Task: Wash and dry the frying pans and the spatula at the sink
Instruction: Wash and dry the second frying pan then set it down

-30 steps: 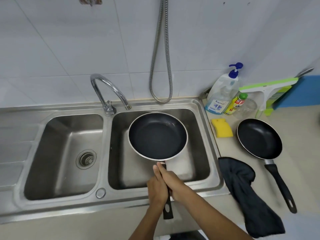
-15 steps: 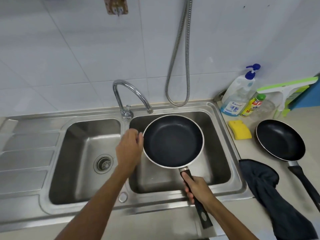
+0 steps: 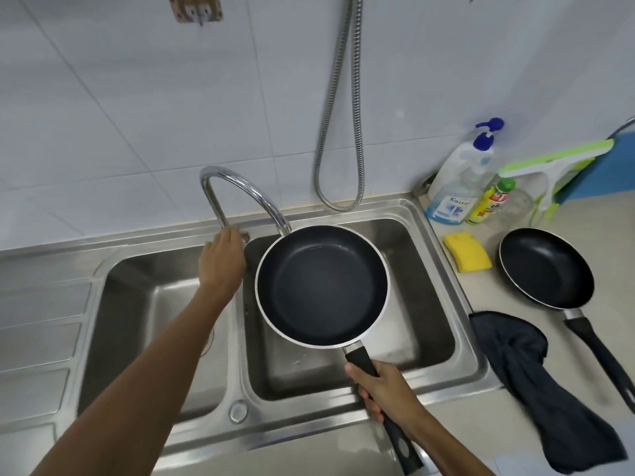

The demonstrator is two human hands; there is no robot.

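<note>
My right hand (image 3: pixel 381 389) grips the black handle of a dark frying pan (image 3: pixel 323 286), held level over the right basin of the steel double sink (image 3: pixel 443 266), its far rim just under the spout. My left hand (image 3: pixel 221 259) reaches to the base of the chrome tap (image 3: pixel 240 187) and rests on its lever, which the fingers hide. A second dark frying pan (image 3: pixel 546 267) lies on the counter to the right, handle toward me. A yellow sponge (image 3: pixel 467 257) lies by the sink's rim. I see no spatula.
A dark cloth (image 3: pixel 546 393) is draped over the counter right of the sink. A soap pump bottle (image 3: pixel 457 185), a yellow bottle (image 3: pixel 489 202) and a green-and-white squeegee (image 3: pixel 556 163) stand at the back right. A metal hose (image 3: pixel 340 108) hangs down the tiled wall.
My left hand let go of the pan handle and moved up past the pan's left rim to the tap base. My right hand keeps the handle; the view has shifted left.
</note>
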